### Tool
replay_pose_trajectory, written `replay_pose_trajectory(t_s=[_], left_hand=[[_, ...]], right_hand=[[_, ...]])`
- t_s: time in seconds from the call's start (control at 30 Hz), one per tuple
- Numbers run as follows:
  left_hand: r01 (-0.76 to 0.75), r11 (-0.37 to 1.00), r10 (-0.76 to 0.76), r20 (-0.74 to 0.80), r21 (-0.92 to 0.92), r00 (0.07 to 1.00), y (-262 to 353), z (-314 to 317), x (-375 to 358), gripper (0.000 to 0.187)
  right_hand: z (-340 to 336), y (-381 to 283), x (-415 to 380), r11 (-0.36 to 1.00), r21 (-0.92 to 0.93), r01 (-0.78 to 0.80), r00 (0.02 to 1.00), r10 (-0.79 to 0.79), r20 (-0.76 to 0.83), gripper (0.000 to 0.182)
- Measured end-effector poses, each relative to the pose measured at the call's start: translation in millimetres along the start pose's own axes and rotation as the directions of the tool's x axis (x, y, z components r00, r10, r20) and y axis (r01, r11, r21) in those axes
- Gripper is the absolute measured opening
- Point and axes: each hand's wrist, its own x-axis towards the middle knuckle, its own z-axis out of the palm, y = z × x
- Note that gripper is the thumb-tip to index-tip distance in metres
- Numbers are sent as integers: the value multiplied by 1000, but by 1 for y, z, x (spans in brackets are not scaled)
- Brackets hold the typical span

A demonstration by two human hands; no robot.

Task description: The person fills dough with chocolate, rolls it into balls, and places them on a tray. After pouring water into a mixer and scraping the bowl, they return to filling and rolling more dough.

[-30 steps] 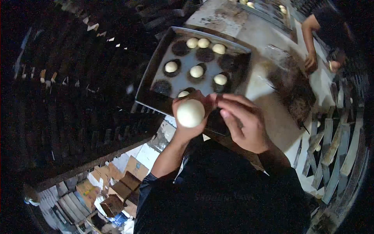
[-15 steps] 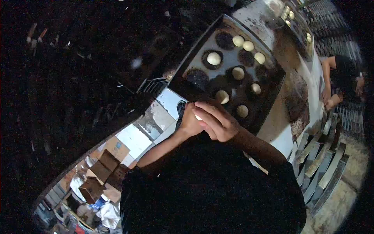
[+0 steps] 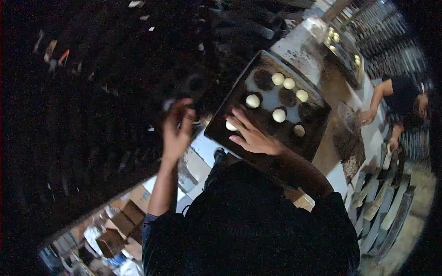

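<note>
A dark baking tray (image 3: 317, 146) lies in front of me with several round, pale dough balls on it, one of them (image 3: 279, 115) near its middle. My right hand (image 3: 253, 137) is over the tray's near left part, fingers spread, at a dough ball (image 3: 231, 125) partly hidden by the fingers. Whether the fingers grip that ball or only touch it is hard to tell. Left of the tray, my left hand (image 3: 177, 131) is raised with fingers apart and nothing in it, slightly blurred.
A second tray (image 3: 347, 64) with dough balls stands at the upper right. Beside it a co-worker's hands (image 3: 367, 117) are at the pale table. Metal strips (image 3: 384, 207) are stacked at the lower right, and cardboard boxes (image 3: 126, 221) lie at the lower left.
My hands, pressed together around something pale before, have parted. The left moved left and up and opened; the right is now at a dough ball on the tray. The view has shifted.
</note>
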Motion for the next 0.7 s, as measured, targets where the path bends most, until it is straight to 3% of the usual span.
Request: replay_pose_trajectory(t_s=[0.07, 0.1, 0.13, 0.17, 0.2, 0.23, 0.27, 0.3, 0.33, 0.4, 0.43, 0.5, 0.53, 0.63, 0.7], left_hand=[[-268, 953, 215, 305, 143, 928, 4, 38, 5, 30], [-439, 858, 277, 481, 266, 832, 6, 57, 1, 32], [-601, 718, 250, 675, 351, 694, -22, 73, -7, 50], [-692, 513, 264, 674, 508, 690, -36, 93, -23, 72], [-764, 394, 161, 779, 512, 605, -69, 98, -28, 86], [-737, 441, 90, 792, 512, 604, -68, 101, -36, 87], [-704, 485, 19, 799, 518, 601, -67, 104, -41, 89], [-688, 510, 11, 796, 517, 606, -64, 103, -39, 89], [-665, 538, 1, 789, 518, 615, -61, 100, -35, 90], [-634, 566, 40, 750, 528, 660, -39, 102, -32, 89], [-629, 568, 86, 722, 531, 687, -22, 100, -30, 88], [-606, 639, 181, 672, 475, 718, -18, 96, -19, 87], [-626, 599, 177, 680, 499, 711, -19, 94, -16, 89], [-679, 494, 175, 703, 543, 690, -20, 93, -13, 94], [-711, 468, 172, 735, 525, 656, -19, 95, -39, 97]], right_hand=[[-38, 8, -3, 991, 112, -77, 980, 96, -175, 59], [-54, 18, -8, 981, 177, -79, 935, 135, -328, 56], [-73, 27, -18, 973, 165, -163, 891, 217, -398, 51], [-92, 41, -30, 954, 150, -258, 847, 298, -439, 44], [-108, 57, -43, 923, 141, -358, 784, 379, -491, 41], [-108, 87, -59, 887, 148, -438, 690, 437, -576, 37], [-107, 110, -75, 770, 358, -528, 548, 631, -549, 44], [-93, 134, -94, 727, 158, -668, 532, 615, -581, 44], [-83, 150, -106, 632, -47, -774, 527, 600, -602, 44], [-85, 146, -112, 664, -32, -747, 627, 687, -367, 50], [-74, 160, -111, 806, -14, -592, 753, 547, -365, 61], [-76, 168, -90, 728, 26, -685, 677, 649, -348, 63], [-76, 170, -80, 690, 45, -722, 640, 691, -337, 64], [-37, 204, -61, 495, -224, -839, 541, 715, -444, 65], [-55, 199, -65, 589, -196, -784, 620, 724, -302, 66]])
